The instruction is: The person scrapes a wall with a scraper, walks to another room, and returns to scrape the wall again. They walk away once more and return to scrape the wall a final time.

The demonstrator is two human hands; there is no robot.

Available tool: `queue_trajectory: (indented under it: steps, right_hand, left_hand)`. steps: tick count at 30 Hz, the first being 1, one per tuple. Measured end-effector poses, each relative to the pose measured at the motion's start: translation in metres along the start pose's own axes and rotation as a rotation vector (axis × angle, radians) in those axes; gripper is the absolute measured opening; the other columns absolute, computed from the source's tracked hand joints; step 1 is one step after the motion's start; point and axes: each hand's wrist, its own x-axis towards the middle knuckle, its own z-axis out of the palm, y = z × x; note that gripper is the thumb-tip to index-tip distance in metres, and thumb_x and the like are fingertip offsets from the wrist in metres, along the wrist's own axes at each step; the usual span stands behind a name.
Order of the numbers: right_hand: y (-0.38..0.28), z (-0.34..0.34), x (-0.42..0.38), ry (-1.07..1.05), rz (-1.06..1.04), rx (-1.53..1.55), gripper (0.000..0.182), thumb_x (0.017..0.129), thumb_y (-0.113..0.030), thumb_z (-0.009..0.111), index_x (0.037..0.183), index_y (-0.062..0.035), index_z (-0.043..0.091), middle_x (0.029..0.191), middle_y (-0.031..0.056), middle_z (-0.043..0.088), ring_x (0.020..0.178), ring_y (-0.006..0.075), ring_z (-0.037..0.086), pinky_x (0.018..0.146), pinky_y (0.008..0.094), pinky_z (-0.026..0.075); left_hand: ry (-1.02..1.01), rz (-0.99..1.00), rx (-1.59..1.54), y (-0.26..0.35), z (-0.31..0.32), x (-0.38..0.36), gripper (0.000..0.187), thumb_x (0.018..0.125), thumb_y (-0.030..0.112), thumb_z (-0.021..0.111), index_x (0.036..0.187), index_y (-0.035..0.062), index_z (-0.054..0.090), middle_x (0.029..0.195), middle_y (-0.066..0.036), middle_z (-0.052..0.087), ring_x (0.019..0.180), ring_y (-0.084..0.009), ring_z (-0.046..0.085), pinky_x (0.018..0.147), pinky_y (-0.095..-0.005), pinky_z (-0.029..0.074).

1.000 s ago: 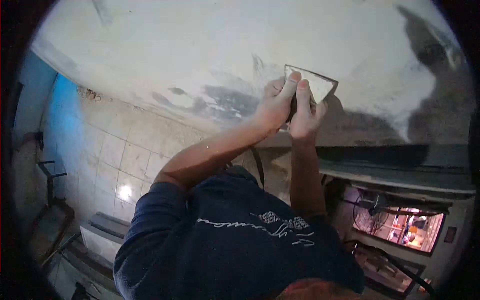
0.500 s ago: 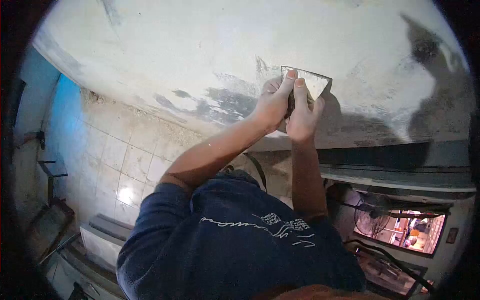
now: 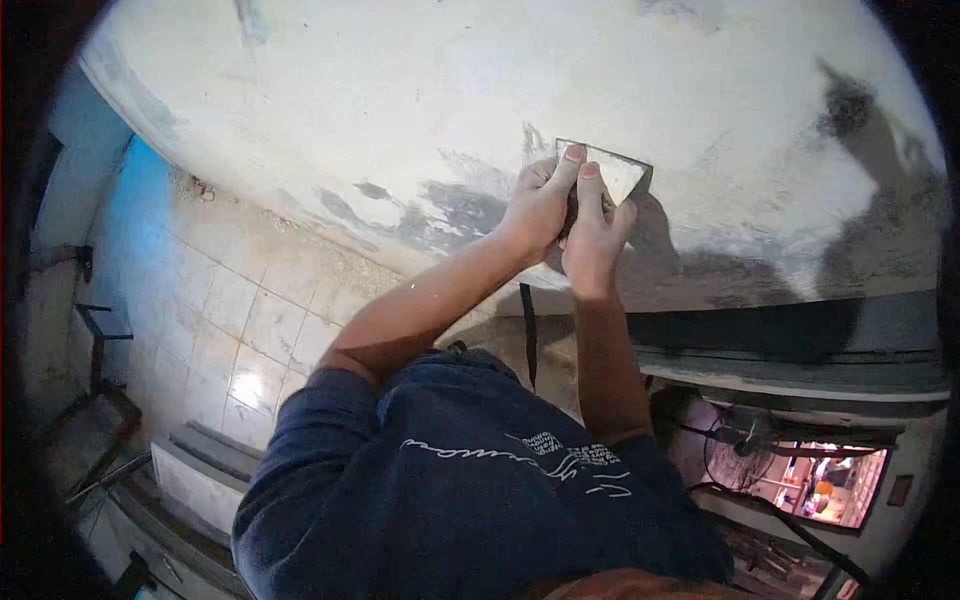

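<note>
Both hands press a wide-bladed putty knife point(image 3: 618, 180) against the pale wall point(image 3: 420, 90). Its blade is smeared with whitish material, and its handle is mostly hidden under my hands. My left hand point(image 3: 538, 207) grips from the left side, its thumb lying on the blade. My right hand point(image 3: 597, 240) closes on it from the right, with the thumb beside the left one. Pale dust coats the fingers. Just left of the hands, a dark grey patch point(image 3: 465, 205) shows on the wall with streaky edges.
A tiled floor point(image 3: 215, 330) with dirt along the wall's foot lies at left. Grey block-like furniture point(image 3: 200, 475) stands at lower left. At lower right are a fan point(image 3: 740, 445) and a bright opening point(image 3: 835, 485). A dark strap point(image 3: 529, 335) hangs near my torso.
My hands and the putty knife have slid slightly down and left along the wall, still together. The view has shifted a little, and the dark strap hangs straighter.
</note>
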Motion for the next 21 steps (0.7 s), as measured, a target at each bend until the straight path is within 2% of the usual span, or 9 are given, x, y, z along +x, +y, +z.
queue_trajectory:
  steps: [1, 4, 5, 10, 12, 13, 15, 20, 21]
  right_hand:
    - [0.003, -0.001, 0.000, -0.005, -0.054, 0.004, 0.030, 0.092, -0.021, 0.056, 0.084, 0.0077, 0.061, 0.076, 0.0038, 0.062, 0.071, 0.0091, 0.054, 0.060, 0.0267, 0.042]
    - [0.015, -0.004, -0.002, 0.008, -0.126, 0.039, 0.032, 0.092, -0.023, 0.056, 0.085, 0.0083, 0.060, 0.075, 0.0046, 0.062, 0.069, 0.0093, 0.053, 0.059, 0.0275, 0.043]
    - [0.013, 0.004, 0.003, 0.004, -0.188, 0.084, 0.033, 0.092, -0.023, 0.056, 0.086, 0.0087, 0.060, 0.075, 0.0054, 0.062, 0.068, 0.0096, 0.053, 0.058, 0.0283, 0.043]
    - [0.022, -0.004, -0.006, -0.044, -0.131, -0.100, 0.029, 0.091, -0.022, 0.056, 0.094, 0.0065, 0.061, 0.079, 0.0100, 0.064, 0.071, 0.0134, 0.058, 0.063, 0.0295, 0.046]
    - [0.018, 0.015, 0.000, 0.023, -0.217, -0.008, 0.030, 0.091, -0.023, 0.056, 0.094, 0.0061, 0.061, 0.081, 0.0108, 0.065, 0.072, 0.0143, 0.059, 0.063, 0.0293, 0.046]
    - [0.018, 0.024, 0.002, 0.037, -0.277, 0.059, 0.030, 0.090, -0.023, 0.057, 0.093, 0.0070, 0.061, 0.082, 0.0106, 0.065, 0.072, 0.0139, 0.060, 0.063, 0.0296, 0.046]
    - [0.020, 0.016, -0.002, -0.065, -0.042, 0.047, 0.028, 0.090, -0.021, 0.057, 0.094, 0.0065, 0.062, 0.087, 0.0095, 0.066, 0.077, 0.0128, 0.060, 0.067, 0.0289, 0.047]
    - [0.041, 0.015, 0.005, 0.016, -0.231, 0.074, 0.031, 0.092, -0.023, 0.056, 0.091, 0.0078, 0.061, 0.086, 0.0103, 0.065, 0.077, 0.0111, 0.058, 0.065, 0.0289, 0.046]
    - [0.036, 0.011, 0.005, -0.065, -0.046, -0.011, 0.033, 0.092, -0.024, 0.056, 0.094, 0.0077, 0.061, 0.087, 0.0103, 0.065, 0.078, 0.0113, 0.057, 0.065, 0.0287, 0.046]
  left_hand:
    - [0.011, -0.028, 0.077, -0.001, -0.004, -0.001, 0.041, 0.094, 0.041, 0.048, 0.074, 0.0066, 0.056, 0.066, -0.002, 0.057, 0.056, -0.0094, 0.053, 0.050, -0.0242, 0.043]
    - [0.085, -0.004, 0.097, -0.011, -0.001, -0.002, 0.042, 0.095, 0.041, 0.048, 0.073, 0.0066, 0.055, 0.065, -0.002, 0.056, 0.055, -0.0104, 0.053, 0.049, -0.0247, 0.043]
    - [-0.014, 0.004, 0.082, 0.000, -0.007, 0.001, 0.042, 0.095, 0.041, 0.048, 0.072, 0.0069, 0.055, 0.064, -0.001, 0.055, 0.055, -0.0102, 0.053, 0.050, -0.0257, 0.044]
    - [-0.020, -0.017, 0.001, -0.012, -0.014, 0.000, 0.040, 0.095, 0.040, 0.048, 0.077, 0.0046, 0.055, 0.069, -0.004, 0.058, 0.057, -0.0112, 0.054, 0.053, -0.0258, 0.046]
    - [0.128, 0.047, 0.150, 0.004, -0.009, 0.001, 0.039, 0.095, 0.039, 0.047, 0.081, 0.0036, 0.056, 0.071, -0.005, 0.059, 0.059, -0.0127, 0.056, 0.055, -0.0265, 0.048]
    - [0.075, 0.060, 0.126, 0.008, -0.019, 0.003, 0.039, 0.096, 0.039, 0.046, 0.083, 0.0033, 0.056, 0.073, -0.005, 0.060, 0.061, -0.0127, 0.057, 0.057, -0.0268, 0.049]
    - [0.098, 0.033, 0.062, 0.013, -0.017, -0.002, 0.039, 0.095, 0.039, 0.048, 0.081, 0.0032, 0.057, 0.071, -0.003, 0.059, 0.061, -0.0100, 0.054, 0.054, -0.0255, 0.046]
    - [0.180, 0.073, 0.224, 0.003, -0.020, 0.006, 0.045, 0.095, 0.042, 0.047, 0.071, 0.0052, 0.057, 0.060, -0.001, 0.054, 0.052, -0.0070, 0.049, 0.045, -0.0237, 0.039]
    - [0.104, 0.050, 0.190, 0.007, -0.025, 0.007, 0.043, 0.096, 0.040, 0.045, 0.077, 0.0037, 0.057, 0.065, -0.002, 0.056, 0.055, -0.0088, 0.051, 0.049, -0.0241, 0.042]
